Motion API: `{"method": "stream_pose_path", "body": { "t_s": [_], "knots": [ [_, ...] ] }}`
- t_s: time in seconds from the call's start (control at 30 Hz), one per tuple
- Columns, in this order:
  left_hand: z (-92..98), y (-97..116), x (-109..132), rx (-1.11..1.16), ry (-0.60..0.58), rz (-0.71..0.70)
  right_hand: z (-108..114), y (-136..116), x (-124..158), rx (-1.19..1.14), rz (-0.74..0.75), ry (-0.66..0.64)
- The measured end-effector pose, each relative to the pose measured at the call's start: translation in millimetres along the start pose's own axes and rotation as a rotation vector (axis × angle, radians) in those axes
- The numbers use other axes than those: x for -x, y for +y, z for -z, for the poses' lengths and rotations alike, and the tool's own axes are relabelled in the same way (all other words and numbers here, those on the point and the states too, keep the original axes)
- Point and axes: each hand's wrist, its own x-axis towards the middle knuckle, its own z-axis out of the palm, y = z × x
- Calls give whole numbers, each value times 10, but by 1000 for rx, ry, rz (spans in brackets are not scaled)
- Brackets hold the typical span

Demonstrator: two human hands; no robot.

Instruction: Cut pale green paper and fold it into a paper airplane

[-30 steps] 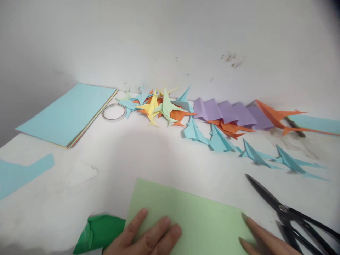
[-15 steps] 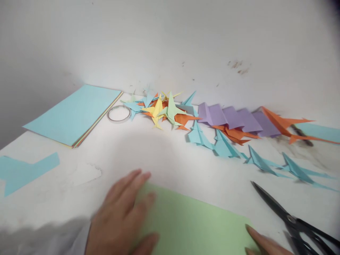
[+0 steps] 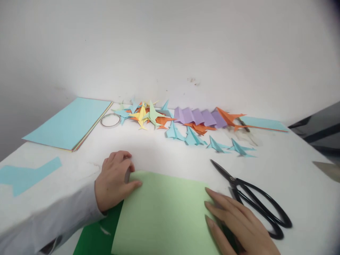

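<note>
A light green sheet of paper [image 3: 164, 212] lies in front of me, partly over a dark green surface [image 3: 97, 233]. At its far left corner my left hand [image 3: 115, 182] is closed, thumb on top of the sheet and fingers curled at the edge. My right hand [image 3: 236, 219] rests along the sheet's right edge with its fingers stretched out and apart. Just beyond that hand lie black-handled scissors [image 3: 232, 180], their blades pointing away to the left. The sheet's near edge is out of frame.
Against the wall lie folded paper planes [image 3: 152, 115], a pleated purple paper [image 3: 196, 116] and a tape ring [image 3: 110, 120]. Blue planes [image 3: 195, 136] stand nearer. A stack of coloured paper [image 3: 71, 124] is at back left, with a blue paper cutout [image 3: 32, 173] before it.
The view has shifted, showing more of the sheet and the dark green surface under it. My left hand has curled its fingers at the sheet's corner. More of my right hand shows.
</note>
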Motion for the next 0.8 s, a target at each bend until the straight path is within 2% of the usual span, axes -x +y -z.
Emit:
{"method": "stream_pose_path", "body": {
  "t_s": [0.17, 0.27, 0.43, 0.6, 0.8],
  "knots": [
    [13, 29, 12, 211, -11, -50, -5, -76, -37, -22, -38, 43],
    [-22, 49, 78, 506, -15, 9, -15, -86, -38, -33, -51, 50],
    [-87, 80, 149, 960, 71, 145, -45, -58, -10, -34, -35, 52],
    [-109, 91, 132, 1093, 157, 261, -61, -48, -7, -24, -7, 58],
    [-126, 79, 122, 1137, 254, 326, -63, -59, -19, 4, 31, 85]
  ]
}}
